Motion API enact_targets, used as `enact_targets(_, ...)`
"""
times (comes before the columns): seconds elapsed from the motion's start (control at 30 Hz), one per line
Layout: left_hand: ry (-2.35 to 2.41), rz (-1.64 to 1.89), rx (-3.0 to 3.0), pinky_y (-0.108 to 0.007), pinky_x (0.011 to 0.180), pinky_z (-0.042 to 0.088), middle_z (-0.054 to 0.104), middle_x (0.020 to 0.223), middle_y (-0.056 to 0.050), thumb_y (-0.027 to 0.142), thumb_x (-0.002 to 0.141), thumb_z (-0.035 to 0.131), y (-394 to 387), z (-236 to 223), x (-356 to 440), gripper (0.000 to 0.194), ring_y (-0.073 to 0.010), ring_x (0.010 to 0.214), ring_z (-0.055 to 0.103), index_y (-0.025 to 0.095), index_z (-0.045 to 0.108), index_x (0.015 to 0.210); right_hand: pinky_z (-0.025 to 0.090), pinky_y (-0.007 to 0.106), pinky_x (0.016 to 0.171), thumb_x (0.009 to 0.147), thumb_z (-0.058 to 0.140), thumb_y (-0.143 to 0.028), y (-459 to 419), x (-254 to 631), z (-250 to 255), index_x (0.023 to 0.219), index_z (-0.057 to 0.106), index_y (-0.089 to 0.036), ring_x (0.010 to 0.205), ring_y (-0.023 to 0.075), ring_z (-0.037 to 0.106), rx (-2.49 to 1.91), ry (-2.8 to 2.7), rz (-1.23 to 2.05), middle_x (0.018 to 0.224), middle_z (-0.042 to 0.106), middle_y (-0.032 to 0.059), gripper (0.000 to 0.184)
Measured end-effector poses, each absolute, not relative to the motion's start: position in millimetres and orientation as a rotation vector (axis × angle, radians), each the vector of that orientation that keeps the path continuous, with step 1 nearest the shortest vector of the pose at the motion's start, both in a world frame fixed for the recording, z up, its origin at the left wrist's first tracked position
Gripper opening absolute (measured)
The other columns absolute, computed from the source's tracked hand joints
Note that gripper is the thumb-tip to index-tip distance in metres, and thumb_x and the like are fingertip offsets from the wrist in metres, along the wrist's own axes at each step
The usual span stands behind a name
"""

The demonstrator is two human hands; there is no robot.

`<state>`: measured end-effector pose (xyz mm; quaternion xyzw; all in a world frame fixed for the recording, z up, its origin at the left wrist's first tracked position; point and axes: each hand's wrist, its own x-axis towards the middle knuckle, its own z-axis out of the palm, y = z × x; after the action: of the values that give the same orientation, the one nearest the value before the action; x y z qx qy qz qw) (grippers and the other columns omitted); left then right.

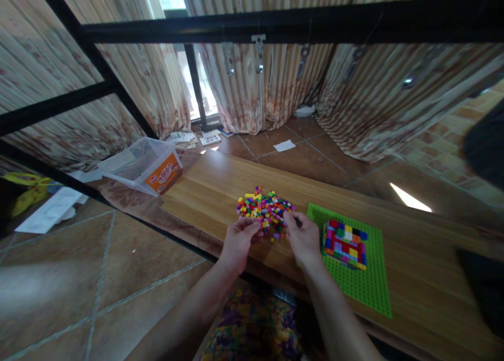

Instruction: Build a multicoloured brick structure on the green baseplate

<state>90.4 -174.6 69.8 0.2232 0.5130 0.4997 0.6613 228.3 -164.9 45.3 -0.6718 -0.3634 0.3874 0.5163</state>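
A heap of small, many-coloured toy bricks (pixel 262 207) lies on the wooden board, between and just beyond my hands. At the near left of the heap is my left hand (pixel 239 240), thumb and fingers drawn together; whatever is in them is too small to tell. My right hand (pixel 304 238) pinches at the heap's right edge, and its fingertips hide what they hold. Just right of that hand, a green studded baseplate (pixel 374 277) carries a block-shaped build of coloured bricks (pixel 345 244), with rows across its top.
The long wooden board (pixel 208 179) runs left to right. Beyond its left end stands a clear plastic bin (pixel 137 164) with an orange label. Black metal bars (pixel 275 27) with hanging hooks cross ahead. A dark object (pixel 478 287) sits at the right.
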Motion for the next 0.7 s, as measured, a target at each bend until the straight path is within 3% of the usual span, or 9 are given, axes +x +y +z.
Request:
enact_targets(0.13,1.195,1.132,0.542,-0.019,0.055,0.047,0.064,0.063,0.002,0.029,0.056,0.083,-173,67,83,0.029,-0.0081,0.056,0.058,0.013,0.067,0.074,0.041,0.030,0.068,0.083,0.057,-0.040,-147,248,43,0.081,0.071,-0.018,0.072,0.0216,0.063,-2.016,-1.365,0.546,0.075,0.070,0.0072,0.026)
enact_targets(0.3,1.126,1.116,0.482,-0.019,0.056,0.049,0.064,0.066,0.001,0.027,0.058,0.083,-174,63,82,0.030,-0.0081,0.057,0.059,0.013,0.067,0.080,0.041,0.030,0.071,0.088,0.054,-0.031,-140,242,38,0.088,0.071,-0.016,0.078,0.0207,0.065,-2.147,-1.579,0.370,0.083,0.072,0.0106,0.023)
enact_targets(0.57,0.987,1.020,0.240,-0.017,0.064,0.055,0.066,0.070,-0.002,0.006,0.071,0.072,-171,64,79,0.013,-0.0074,0.062,0.063,0.012,0.068,0.082,0.043,0.030,0.071,0.091,0.047,-0.029,-156,236,47,0.099,0.071,-0.018,0.079,0.0210,0.067,-2.020,-1.678,0.406,0.086,0.073,0.0093,0.028)
enact_targets(0.7,0.988,1.003,0.187,-0.016,0.066,0.056,0.068,0.072,-0.002,0.001,0.073,0.067,-170,69,79,0.013,-0.0075,0.064,0.064,0.012,0.069,0.081,0.045,0.030,0.073,0.090,0.046,-0.023,-165,233,57,0.100,0.071,-0.021,0.078,0.0198,0.067,-1.916,-1.686,0.452,0.089,0.074,0.0071,0.027)
